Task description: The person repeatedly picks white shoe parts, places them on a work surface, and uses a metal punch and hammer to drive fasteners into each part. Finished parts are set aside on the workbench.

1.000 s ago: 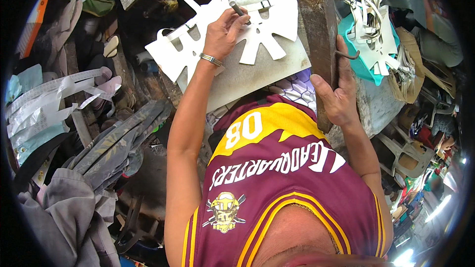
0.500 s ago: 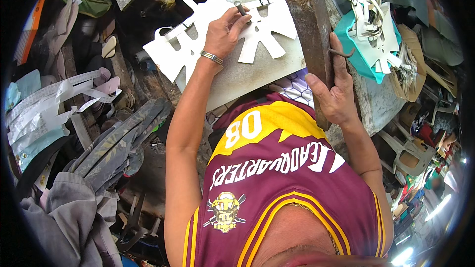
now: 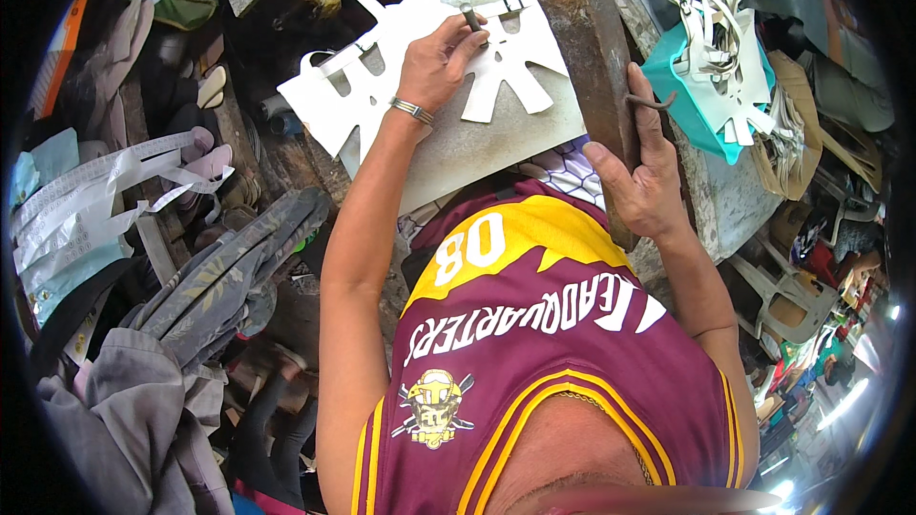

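Observation:
My left hand (image 3: 439, 65) pinches a short dark metal punch (image 3: 468, 15) between thumb and fingers. The tool stands nearly upright over a white cut-out sandal upper (image 3: 504, 76) with splayed strips; its lower end is hidden by my fingers. A buckle (image 3: 512, 3) sits on a strap of that upper. Another white upper (image 3: 343, 100) lies to the left, partly behind my wrist, on the same pale board (image 3: 477, 157). My right hand (image 3: 649, 176) grips a thick dark wooden beam (image 3: 587, 38), thumb on its near side, fingers along its right edge beside a bent metal rod (image 3: 656, 100).
At the right, a teal bag (image 3: 665, 62) holds several white cut pieces (image 3: 716, 48), with a brown paper bag (image 3: 806, 114) beside it. Clothes (image 3: 143, 401) and printed strips (image 3: 76, 219) crowd the left. A plastic chair (image 3: 787, 291) stands at the lower right.
The beam's upper part has shifted slightly left and now covers a white strap tip at the board's far corner. My left hand and the punch have moved slightly to the right.

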